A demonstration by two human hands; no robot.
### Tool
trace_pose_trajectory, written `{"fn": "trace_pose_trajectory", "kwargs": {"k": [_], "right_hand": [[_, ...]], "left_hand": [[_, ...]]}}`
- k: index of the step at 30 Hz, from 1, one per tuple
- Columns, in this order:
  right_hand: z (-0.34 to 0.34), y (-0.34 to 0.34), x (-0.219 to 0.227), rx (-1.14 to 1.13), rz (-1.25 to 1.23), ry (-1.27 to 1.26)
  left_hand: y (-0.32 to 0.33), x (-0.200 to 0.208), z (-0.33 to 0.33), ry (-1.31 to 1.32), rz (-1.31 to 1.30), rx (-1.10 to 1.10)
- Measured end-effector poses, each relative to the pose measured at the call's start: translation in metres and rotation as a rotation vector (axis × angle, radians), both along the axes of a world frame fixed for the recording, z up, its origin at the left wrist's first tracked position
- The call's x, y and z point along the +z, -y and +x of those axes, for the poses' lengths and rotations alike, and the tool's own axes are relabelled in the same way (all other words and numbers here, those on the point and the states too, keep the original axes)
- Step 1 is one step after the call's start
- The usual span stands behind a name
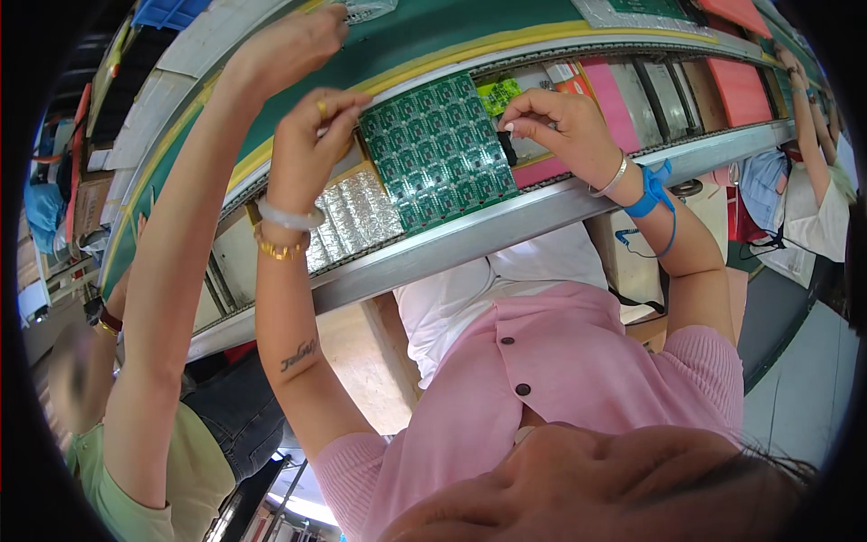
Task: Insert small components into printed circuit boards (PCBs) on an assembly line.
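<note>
A green circuit board panel (pixel 440 149), made up of many small repeated boards, lies across the metal rails of the line in front of me. My left hand (pixel 316 135) is at its upper left corner, thumb and fingers pinched together; whatever they hold, if anything, is too small to make out. On the other side, my right hand (pixel 564 131) hovers just off the panel's right edge, its thumb and forefinger closed in a pinch. A small black piece (pixel 508 147) shows just below those fingertips; whether they grip it is unclear. A blue wrist strap (pixel 652 191) with a coiled cord circles my right wrist.
A silver rail (pixel 452 242) runs along the near side. Silvery bubble wrap (pixel 357 217) lies left of the panel, pink sheets (pixel 610 99) to its right. A co-worker's arm (pixel 194 199) reaches over the line at the left; another person (pixel 808 154) works at far right.
</note>
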State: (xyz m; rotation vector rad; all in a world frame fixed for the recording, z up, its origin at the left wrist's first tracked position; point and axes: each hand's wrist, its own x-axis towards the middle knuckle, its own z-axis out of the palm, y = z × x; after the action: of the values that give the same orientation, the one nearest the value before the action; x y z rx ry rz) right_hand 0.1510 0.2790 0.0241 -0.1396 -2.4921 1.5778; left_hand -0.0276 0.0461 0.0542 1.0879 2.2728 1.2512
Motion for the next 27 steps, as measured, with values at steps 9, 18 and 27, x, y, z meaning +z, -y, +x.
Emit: {"fn": "trace_pose_trajectory", "kwargs": {"k": [9, 18, 27], "right_hand": [[0.007, -0.009, 0.001, -0.047, 0.101, 0.045], [0.013, 0.053, 0.014, 0.095, 0.196, -0.368], [-0.029, 0.022, 0.053, -0.021, 0.328, -0.381]], "left_hand": [[0.027, -0.042, 0.013, 0.465, 0.205, 0.093], [0.030, -0.031, 0.019, 0.445, 0.265, 0.164], [0.032, -0.022, 0.010, 0.153, 0.232, 0.181]]}}
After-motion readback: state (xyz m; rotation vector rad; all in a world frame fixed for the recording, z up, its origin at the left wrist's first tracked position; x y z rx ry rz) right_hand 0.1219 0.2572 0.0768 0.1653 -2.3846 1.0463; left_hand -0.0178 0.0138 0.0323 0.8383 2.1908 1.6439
